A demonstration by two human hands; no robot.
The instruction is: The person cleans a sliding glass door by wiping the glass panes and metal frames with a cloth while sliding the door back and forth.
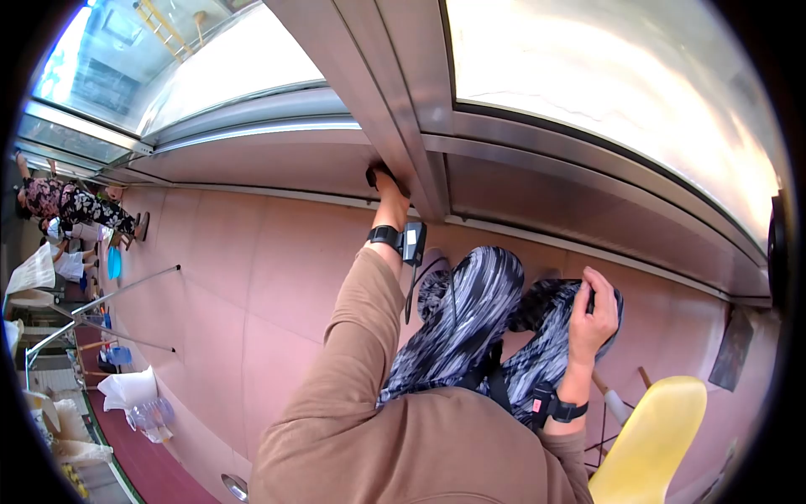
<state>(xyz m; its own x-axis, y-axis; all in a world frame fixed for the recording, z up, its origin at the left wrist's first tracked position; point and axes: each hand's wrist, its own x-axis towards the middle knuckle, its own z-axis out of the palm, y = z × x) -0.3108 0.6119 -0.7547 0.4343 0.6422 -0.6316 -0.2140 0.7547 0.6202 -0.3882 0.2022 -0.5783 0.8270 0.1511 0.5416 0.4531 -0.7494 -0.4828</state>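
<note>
My left hand (391, 185) reaches out to the lower metal panel (277, 160), beside the upright metal post (382, 92) of the glazed frame. Something dark shows around its fingers, but its kind is unclear and the fingertips are hidden. A black band with a small grey box (413, 244) and a cable sits on that wrist. Over my right knee, my right hand (594, 315) hovers with loosely bent fingers and nothing visible in it. Its wrist carries a black strap (566, 411). Patterned trousers (470, 290) cover my bent legs.
A yellow chair (655, 437) stands close at my right. On the left are a folding metal stand (101, 307), a white bag (130, 389) and a clear plastic bottle (151, 418). Other people (80, 202) are farther off. Large glass panes (604, 76) rise ahead.
</note>
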